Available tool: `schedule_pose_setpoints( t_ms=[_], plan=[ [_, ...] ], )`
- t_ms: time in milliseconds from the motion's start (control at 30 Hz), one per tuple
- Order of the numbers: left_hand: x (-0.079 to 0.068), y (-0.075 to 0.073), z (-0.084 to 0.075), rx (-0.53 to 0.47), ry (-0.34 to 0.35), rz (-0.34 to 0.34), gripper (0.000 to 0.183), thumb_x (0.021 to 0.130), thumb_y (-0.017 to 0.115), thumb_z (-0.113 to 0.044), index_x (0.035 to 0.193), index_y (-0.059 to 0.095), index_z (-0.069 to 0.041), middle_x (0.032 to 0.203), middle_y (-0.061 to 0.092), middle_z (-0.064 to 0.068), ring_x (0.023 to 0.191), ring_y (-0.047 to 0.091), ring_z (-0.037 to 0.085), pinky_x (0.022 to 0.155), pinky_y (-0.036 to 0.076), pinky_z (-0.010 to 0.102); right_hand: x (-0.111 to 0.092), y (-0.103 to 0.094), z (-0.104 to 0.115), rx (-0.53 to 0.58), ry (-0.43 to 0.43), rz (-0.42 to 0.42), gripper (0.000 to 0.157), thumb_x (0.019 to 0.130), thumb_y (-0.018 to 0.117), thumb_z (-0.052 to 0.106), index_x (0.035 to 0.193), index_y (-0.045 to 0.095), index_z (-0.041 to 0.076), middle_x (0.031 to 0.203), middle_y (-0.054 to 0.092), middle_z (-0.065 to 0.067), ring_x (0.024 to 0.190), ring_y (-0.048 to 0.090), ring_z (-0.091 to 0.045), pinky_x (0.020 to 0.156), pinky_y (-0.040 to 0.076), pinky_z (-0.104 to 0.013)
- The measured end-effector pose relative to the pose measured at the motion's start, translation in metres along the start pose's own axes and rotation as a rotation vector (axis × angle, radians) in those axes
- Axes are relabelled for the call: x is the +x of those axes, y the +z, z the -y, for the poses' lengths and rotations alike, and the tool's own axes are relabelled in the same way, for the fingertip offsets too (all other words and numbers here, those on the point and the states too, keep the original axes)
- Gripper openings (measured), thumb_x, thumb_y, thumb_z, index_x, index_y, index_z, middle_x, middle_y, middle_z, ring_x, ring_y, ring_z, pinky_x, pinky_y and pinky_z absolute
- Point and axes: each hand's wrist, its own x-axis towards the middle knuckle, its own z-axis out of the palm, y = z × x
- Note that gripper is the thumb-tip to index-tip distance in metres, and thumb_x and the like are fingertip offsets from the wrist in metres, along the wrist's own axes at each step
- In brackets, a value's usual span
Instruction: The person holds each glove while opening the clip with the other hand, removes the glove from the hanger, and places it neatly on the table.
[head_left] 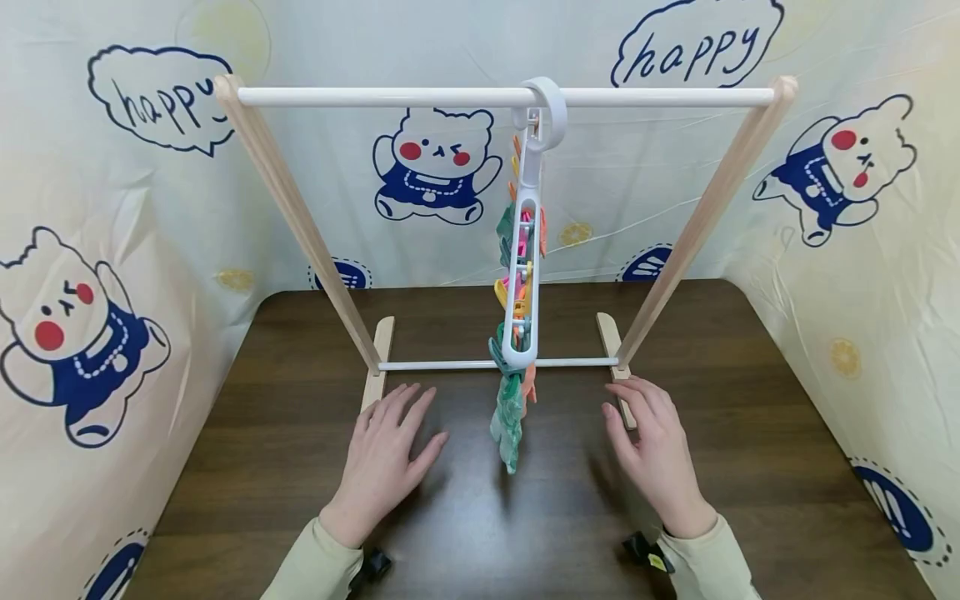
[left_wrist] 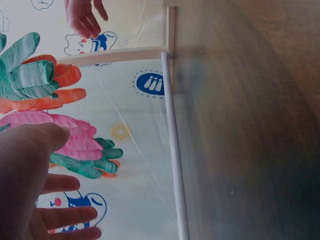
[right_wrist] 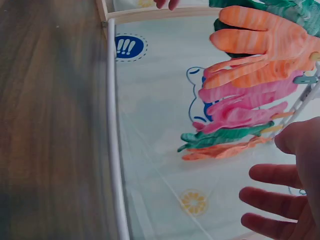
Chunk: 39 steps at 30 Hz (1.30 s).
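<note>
A white clip hanger [head_left: 531, 171] hangs by its round hook from the white top rod [head_left: 375, 97] of a wooden rack, seen nearly end-on. Its clips carry several gloves: a green glove [head_left: 507, 417] dangles at the near end, while an orange glove [right_wrist: 280, 42] and a pink glove [right_wrist: 250, 110] show in the right wrist view. My left hand [head_left: 382, 467], fingers spread and holding nothing, is near the rack's left foot [head_left: 373, 390]. By the right foot [head_left: 626, 412] my right hand [head_left: 658, 454] has relaxed fingers and holds nothing. Whether either hand touches a foot, I cannot tell.
Slanting wooden legs, left [head_left: 300, 221] and right [head_left: 705, 221], hold up the rod. A thin white lower bar [head_left: 442, 365] joins them near the dark wooden table [head_left: 487, 550]. Printed cloth [head_left: 300, 50] with cartoon bears surrounds the table at the back and sides.
</note>
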Motion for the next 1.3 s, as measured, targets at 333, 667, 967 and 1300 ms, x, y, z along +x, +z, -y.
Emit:
schedule_pose_setpoints(
  t_ms=[333,667,967,1300],
  plan=[
    [0.019,-0.012,-0.011,-0.122,0.142,-0.211,0.044,0.106,0.051,-0.040,0.123,0.072,-0.006,0.114,0.073,0.008,0.101,0.070,0.027,0.078,0.058,0.047,0.021,-0.007,0.016,0.096,-0.169,-0.053,0.035,0.107,0.054,0.031,0.116,0.074,0.003,0.105,0.075,-0.006,0.095,0.065,-0.027,0.092,0.045,-0.031],
    [0.040,-0.028,-0.038,-0.224,0.250,-0.325,0.038,0.105,0.055,-0.036,0.110,0.075,-0.004,0.096,0.074,0.005,0.081,0.071,0.020,0.065,0.059,0.039,0.044,-0.022,0.050,0.242,-0.221,-0.011,0.030,0.106,0.059,0.029,0.118,0.074,0.005,0.105,0.075,-0.002,0.094,0.066,-0.019,0.091,0.048,-0.020],
    [0.057,-0.046,-0.064,-0.282,0.342,-0.456,0.042,0.102,0.057,-0.048,0.091,0.066,-0.008,0.071,0.058,-0.004,0.057,0.053,0.009,0.048,0.043,0.024,0.077,-0.034,0.083,0.233,-0.362,-0.051,0.034,0.107,0.056,0.034,0.105,0.073,0.004,0.093,0.073,-0.002,0.082,0.066,-0.017,0.080,0.053,-0.026],
    [0.069,-0.053,-0.083,-0.286,0.374,-0.404,0.045,0.097,0.063,-0.056,0.080,0.056,-0.014,0.068,0.052,-0.007,0.052,0.046,0.005,0.045,0.036,0.019,0.100,-0.037,0.114,0.151,-0.401,-0.103,0.040,0.106,0.055,0.043,0.090,0.066,0.008,0.076,0.063,0.003,0.065,0.057,-0.009,0.056,0.048,-0.026]
  ],
)
